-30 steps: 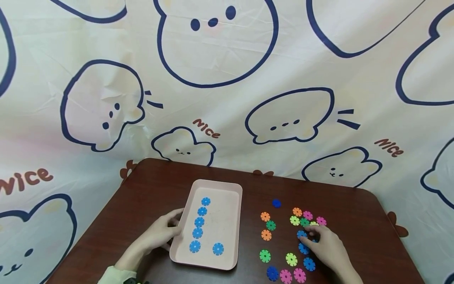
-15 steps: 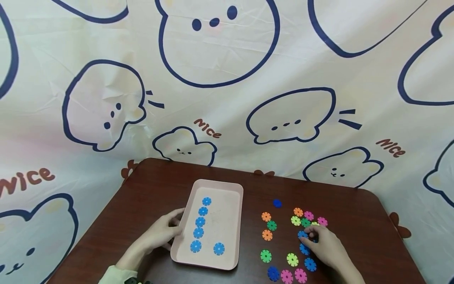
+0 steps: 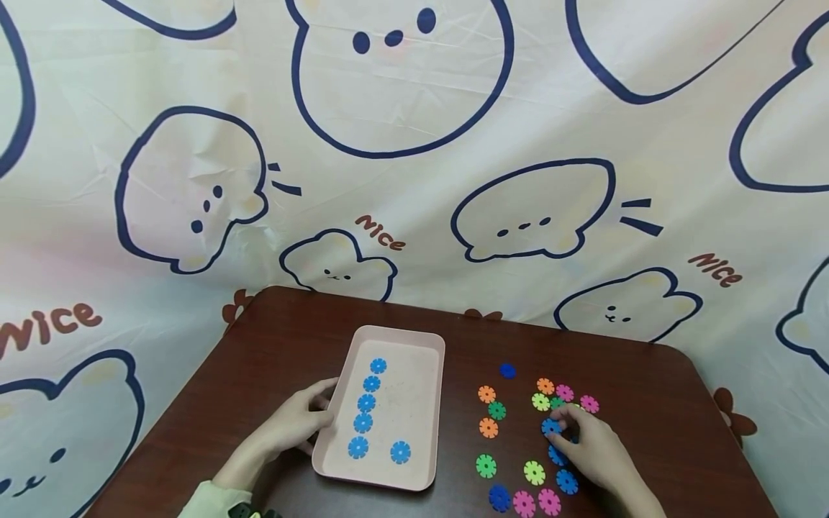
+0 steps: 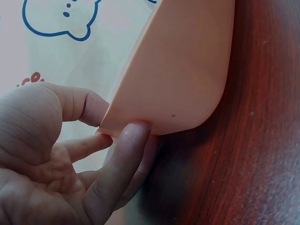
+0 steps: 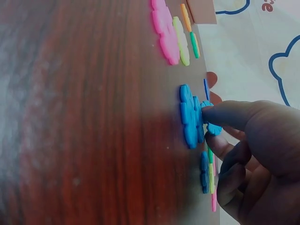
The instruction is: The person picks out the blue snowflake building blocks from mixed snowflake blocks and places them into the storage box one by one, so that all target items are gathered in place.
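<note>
My right hand (image 3: 599,450) pinches a light-blue notched plastic disc (image 3: 551,426) between thumb and index finger; in the right wrist view this pinched disc (image 5: 214,125) appears tilted off the table. More blue discs (image 5: 188,117) lie close beside those fingers. At the left, my left hand (image 3: 299,417) grips the side of a pale pink tray (image 3: 414,471). The left wrist view has thumb and fingers of the left hand (image 4: 89,159) at the edge of the tray wall (image 4: 178,70). Inside the tray, several blue discs (image 3: 363,422) form a column, with one blue disc (image 3: 400,452) apart at the lower right.
Loose discs lie right of the tray on the dark wooden table (image 3: 311,324): orange discs (image 3: 488,428), a green disc (image 3: 486,466), pink discs (image 3: 549,502), a yellow-green disc (image 3: 534,473) and dark-blue discs (image 3: 499,498). A patterned cloth (image 3: 414,187) hangs behind the table.
My right fingers have lifted slightly with the blue disc, which now shows more fully between them. The left hand and the tray have kept their place.
</note>
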`<state>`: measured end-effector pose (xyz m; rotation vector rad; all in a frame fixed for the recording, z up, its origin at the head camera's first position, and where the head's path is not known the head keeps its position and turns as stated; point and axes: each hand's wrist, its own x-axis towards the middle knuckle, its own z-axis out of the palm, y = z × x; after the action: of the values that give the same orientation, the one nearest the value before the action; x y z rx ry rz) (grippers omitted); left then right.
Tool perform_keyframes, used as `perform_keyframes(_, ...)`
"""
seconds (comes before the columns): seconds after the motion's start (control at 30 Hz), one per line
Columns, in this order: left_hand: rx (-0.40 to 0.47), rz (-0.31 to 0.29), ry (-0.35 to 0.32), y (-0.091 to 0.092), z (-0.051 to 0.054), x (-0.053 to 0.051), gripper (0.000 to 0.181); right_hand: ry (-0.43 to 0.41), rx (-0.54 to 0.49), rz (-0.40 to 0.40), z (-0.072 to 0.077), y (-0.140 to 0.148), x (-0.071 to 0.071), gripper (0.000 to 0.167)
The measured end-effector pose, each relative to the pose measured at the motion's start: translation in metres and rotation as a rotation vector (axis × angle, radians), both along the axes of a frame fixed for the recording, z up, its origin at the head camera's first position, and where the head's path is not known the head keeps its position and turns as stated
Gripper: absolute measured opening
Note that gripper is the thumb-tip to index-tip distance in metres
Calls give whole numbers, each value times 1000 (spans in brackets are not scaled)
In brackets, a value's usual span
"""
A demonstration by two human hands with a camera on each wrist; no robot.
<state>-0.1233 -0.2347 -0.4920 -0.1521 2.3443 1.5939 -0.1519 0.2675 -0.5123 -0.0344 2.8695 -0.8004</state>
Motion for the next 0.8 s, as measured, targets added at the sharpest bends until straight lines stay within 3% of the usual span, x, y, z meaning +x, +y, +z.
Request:
perform_keyframes(0.4,-1,-14,3,0,1,1,68,33,-59,-13,2,-6,4,28)
perform_keyframes(0.8,-5,-3,-1,1,1,1,67,56,-134,-18,14,-20,8,20)
